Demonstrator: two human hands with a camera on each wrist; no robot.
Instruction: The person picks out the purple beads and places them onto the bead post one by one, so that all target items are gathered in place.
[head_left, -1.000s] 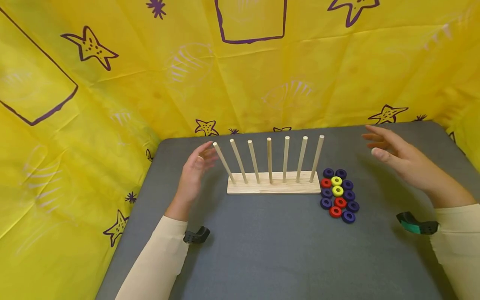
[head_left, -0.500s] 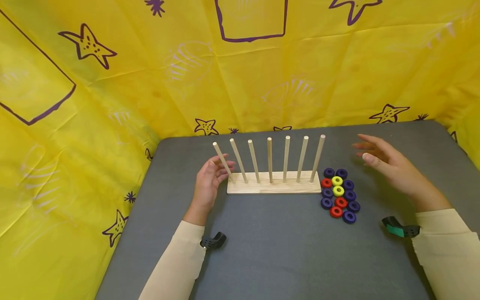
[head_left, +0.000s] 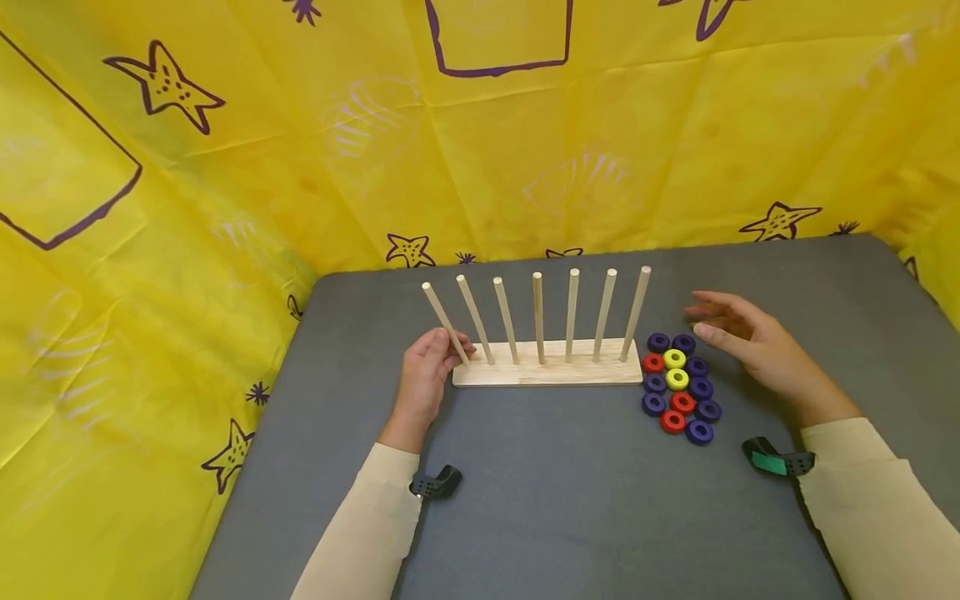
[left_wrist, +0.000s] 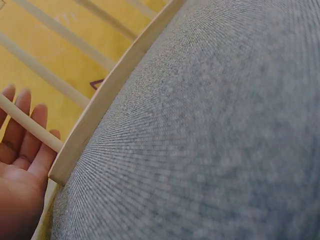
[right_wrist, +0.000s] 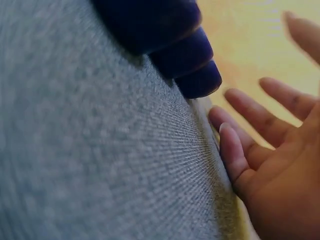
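In the head view, a wooden rack (head_left: pixel 517 375) with a row of upright pegs stands on the grey table. My left hand (head_left: pixel 423 375) is at its left end, the thumb close by the leftmost peg (head_left: pixel 444 321) and the fingers reaching behind it. The left wrist view shows those fingers (left_wrist: pixel 32 122) fairly straight, passing beyond the peg without curling round it. To the right of the base lie small rings: several dark blue rings (head_left: pixel 701 388), red rings (head_left: pixel 682 402) and yellow rings (head_left: pixel 677 379). My right hand (head_left: pixel 757 346), fingers spread and holding nothing, is just right of the rings.
Grey cloth covers the tabletop (head_left: pixel 555 500). A yellow curtain (head_left: pixel 480 167) with starfish and fish drawings hangs behind and along the sides. Dark wrist devices sit on both cuffs, such as the left wrist camera (head_left: pixel 437 482).
My left hand has moved right, from outside the rack to its leftmost peg. My right hand has come left and nearer, toward the rings. Rack and rings stay in place.
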